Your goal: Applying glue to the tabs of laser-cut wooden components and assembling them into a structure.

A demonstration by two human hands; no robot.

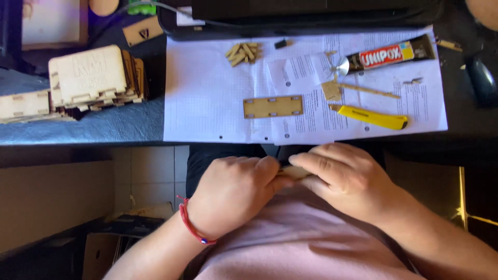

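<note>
Below the table edge, over my lap, both hands meet on a small pale wooden piece (294, 171). My left hand (236, 192), with a red cord bracelet at the wrist, pinches its left end. My right hand (345, 176) closes over its right end with fingers curled. Most of the piece is hidden between the fingers. On the white paper sheets (207, 93) above lie a flat rectangular wooden panel with slots (273, 107), a pile of small wooden pegs (244, 52), a yellow utility knife (369, 116), and a black glue tube with a red label (391, 54).
A stack of laser-cut wooden box parts (93, 78) sits at the table's left on a blue cover. A thin wooden stick (369, 91) and a small wooden square (331, 90) lie near the tube's nozzle. A dark computer mouse (481, 79) is at the far right. Tiled floor shows lower left.
</note>
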